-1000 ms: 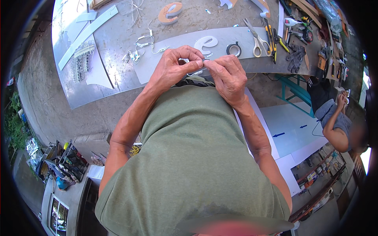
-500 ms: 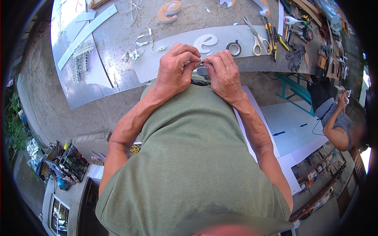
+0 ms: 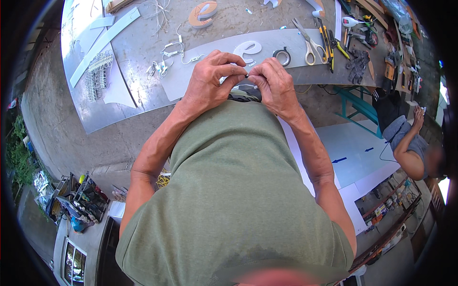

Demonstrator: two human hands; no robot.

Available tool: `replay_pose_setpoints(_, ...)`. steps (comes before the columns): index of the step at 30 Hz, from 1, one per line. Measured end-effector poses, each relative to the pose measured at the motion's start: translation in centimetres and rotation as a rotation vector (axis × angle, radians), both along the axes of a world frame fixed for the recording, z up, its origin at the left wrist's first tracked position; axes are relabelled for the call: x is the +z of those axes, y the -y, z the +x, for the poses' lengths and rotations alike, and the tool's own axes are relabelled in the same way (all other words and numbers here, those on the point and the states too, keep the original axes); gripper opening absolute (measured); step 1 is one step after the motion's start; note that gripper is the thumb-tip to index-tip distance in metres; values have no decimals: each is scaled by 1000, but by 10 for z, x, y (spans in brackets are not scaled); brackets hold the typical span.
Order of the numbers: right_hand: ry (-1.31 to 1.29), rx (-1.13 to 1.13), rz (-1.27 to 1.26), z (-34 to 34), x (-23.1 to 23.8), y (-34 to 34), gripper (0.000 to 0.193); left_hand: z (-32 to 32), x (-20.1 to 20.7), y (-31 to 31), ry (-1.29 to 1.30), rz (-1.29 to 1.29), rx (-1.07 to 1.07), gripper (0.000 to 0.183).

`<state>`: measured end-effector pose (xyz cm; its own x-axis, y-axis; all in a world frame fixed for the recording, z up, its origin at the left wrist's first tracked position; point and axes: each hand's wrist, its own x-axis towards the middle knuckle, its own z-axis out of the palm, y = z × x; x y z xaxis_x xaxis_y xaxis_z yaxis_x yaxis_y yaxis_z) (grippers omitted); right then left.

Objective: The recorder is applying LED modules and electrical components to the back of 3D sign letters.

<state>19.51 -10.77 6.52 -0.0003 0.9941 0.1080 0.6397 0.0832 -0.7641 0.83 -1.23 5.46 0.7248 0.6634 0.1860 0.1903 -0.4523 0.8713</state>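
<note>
My left hand [image 3: 210,78] and my right hand [image 3: 274,88] meet at the near edge of the table, fingertips almost touching. Each pinches at a small black piece [image 3: 246,75] between them, too small to name. A bit of thin white wire [image 3: 241,86] shows just below the fingers. Right beyond the hands, a white letter e [image 3: 247,49] lies on a grey sheet [image 3: 210,46]. A roll of black tape [image 3: 282,57] and scissors with cream handles [image 3: 312,47] are to its right. White LED modules on wire [image 3: 176,50] lie to the left.
Yellow-and-black cutters [image 3: 326,43], pliers [image 3: 340,49], a glue gun [image 3: 351,22] and a dark glove [image 3: 358,66] lie on the right. An orange-brown letter [image 3: 202,15] sits at the back. Coiled white wire [image 3: 98,76] rests at left. Another person [image 3: 405,136] is at the far right.
Both hands have shifted very slightly to the right, with the fingers still pinched together. The things on the table have not moved.
</note>
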Motion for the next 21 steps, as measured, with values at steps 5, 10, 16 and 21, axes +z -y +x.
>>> replay_pose_setpoints(5,-215,75,-175,14,0,-2,16,-4,5,-4,-75,-410,-31,12)
replay_pose_setpoints(10,-282,89,-139,10,4,0,22,-12,-3,-7,-12,-863,-28,17)
replay_pose_setpoints(16,-67,160,66,5,0,2,28,-11,-2,-9,-91,-1179,1,18)
replay_pose_setpoints(21,138,193,272,6,4,4,28,-11,5,-9,-109,-1316,29,17)
